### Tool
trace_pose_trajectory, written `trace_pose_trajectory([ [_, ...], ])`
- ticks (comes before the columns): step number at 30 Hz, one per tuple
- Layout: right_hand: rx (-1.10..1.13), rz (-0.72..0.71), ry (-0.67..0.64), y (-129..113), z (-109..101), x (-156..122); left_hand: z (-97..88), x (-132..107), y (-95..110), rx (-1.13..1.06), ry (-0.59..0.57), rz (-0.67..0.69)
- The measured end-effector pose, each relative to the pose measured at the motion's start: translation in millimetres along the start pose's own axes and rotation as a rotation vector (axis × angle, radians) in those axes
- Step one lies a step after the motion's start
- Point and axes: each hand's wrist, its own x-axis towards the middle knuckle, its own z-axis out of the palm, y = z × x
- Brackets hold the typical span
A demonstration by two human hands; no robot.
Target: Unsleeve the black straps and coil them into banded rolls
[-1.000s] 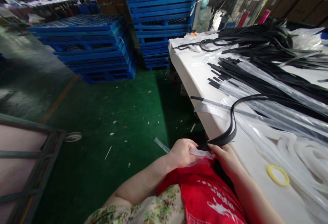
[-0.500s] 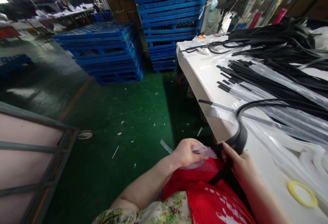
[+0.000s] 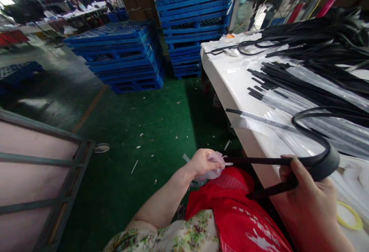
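My left hand (image 3: 205, 163) is closed around a crumpled clear plastic sleeve (image 3: 216, 169). From this sleeve a black strip (image 3: 253, 161) runs straight across to my right hand (image 3: 309, 190). That hand grips the flat strip between thumb and fingers, over the table's near edge. A second length of black strip (image 3: 268, 190) hangs below it toward the red apron (image 3: 239, 209). Beyond my right hand the strip bends in a loop (image 3: 327, 144) back over the table. Whether the two lengths belong to one strip I cannot tell.
On the white table (image 3: 219, 67) lie several black strips (image 3: 276, 79), some in clear sleeves, and a yellow ring (image 3: 350, 217). Blue pallets (image 3: 121, 52) are stacked beyond the green floor (image 3: 161, 129). A metal-framed panel (image 3: 34, 167) stands at the left.
My right hand has moved right, away from my left hand, with the black strip. A straight stretch of strip now shows between them. My left hand has shifted slightly left.
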Motion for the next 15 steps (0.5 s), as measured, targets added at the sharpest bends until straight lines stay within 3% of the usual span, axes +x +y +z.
trace_pose_trajectory([
  [9,-0.12,-0.001,0.039,-1.7,-4.6,0.5,-0.9,-10.1,5.0,-0.042,0.02,-0.016],
  [12,-0.242,-0.028,0.005,7.9,-9.4,4.0,-0.8,-10.2,5.6,-0.076,-0.067,-0.028],
  [15,-0.296,0.011,-0.076,20.8,-12.5,7.7,-1.5,-6.8,3.0,-0.039,-0.081,0.001],
])
